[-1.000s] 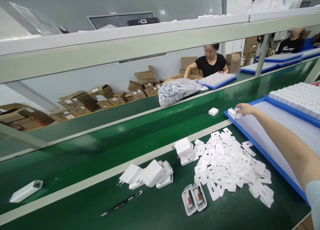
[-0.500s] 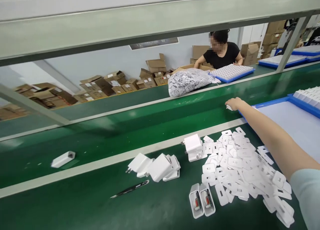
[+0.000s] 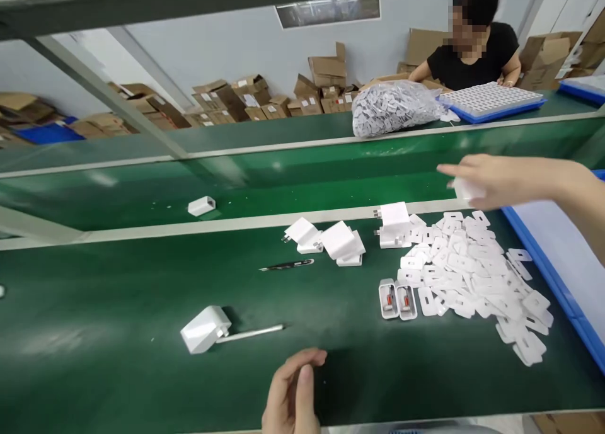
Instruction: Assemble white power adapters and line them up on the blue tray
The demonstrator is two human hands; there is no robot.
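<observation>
My right hand (image 3: 486,177) is over the belt channel's near edge, holding a white charger housing (image 3: 467,191) with its index finger stretched out. Below it lies a heap of white end plates with slots (image 3: 467,264). Two open housings (image 3: 397,300) with red parts inside stand left of the heap. My left hand (image 3: 295,393) is at the front edge of the table, loosely curled, thumb and index finger apart and nothing visible between them. Ahead of it are a white stick-like tool (image 3: 253,334) and a white plug charger (image 3: 205,329).
Black tweezers (image 3: 287,265) lie near several white chargers (image 3: 341,240). Another housing (image 3: 201,206) rests in the green channel. A blue tray (image 3: 548,270) is at right. Across the channel sit a co-worker (image 3: 486,53), a bag of small parts (image 3: 397,106) and a filled tray (image 3: 491,100).
The view has tilted down and shifted left. My left hand has come into view at the bottom. My right hand still holds a white piece, now seen closer to the table's heap.
</observation>
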